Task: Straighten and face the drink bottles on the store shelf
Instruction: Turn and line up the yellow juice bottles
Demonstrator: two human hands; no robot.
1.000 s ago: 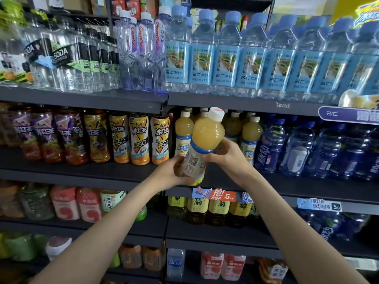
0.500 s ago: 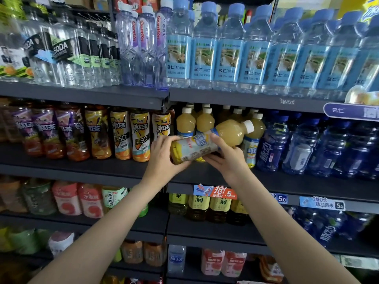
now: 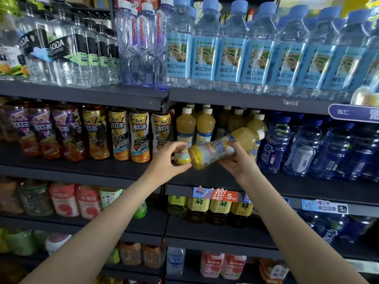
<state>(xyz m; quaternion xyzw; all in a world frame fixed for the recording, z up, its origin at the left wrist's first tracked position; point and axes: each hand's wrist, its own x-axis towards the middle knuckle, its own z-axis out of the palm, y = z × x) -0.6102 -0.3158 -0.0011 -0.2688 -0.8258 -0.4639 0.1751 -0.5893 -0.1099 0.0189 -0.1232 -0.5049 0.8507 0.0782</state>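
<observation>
Since a second ago the yellow juice bottle (image 3: 223,147) has tipped from near upright to almost flat, cap pointing right. The right hand (image 3: 239,162) curls under its middle; the left hand (image 3: 166,162) cups its base. Two hands, one bottle, held just before the second shelf (image 3: 123,167), where two front juice bottles (image 3: 195,128) stand beside a gap

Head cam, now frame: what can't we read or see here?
- Juice bottle label: head view, tilted and blurred, text unreadable.
- Right hand: fingers under the bottle, hidden by it.
- Rear yellow bottles: dark, hidden behind the front row.
- Purple sign: cut off by the right edge.
- Left tea bottles: blurred near the left edge.
</observation>
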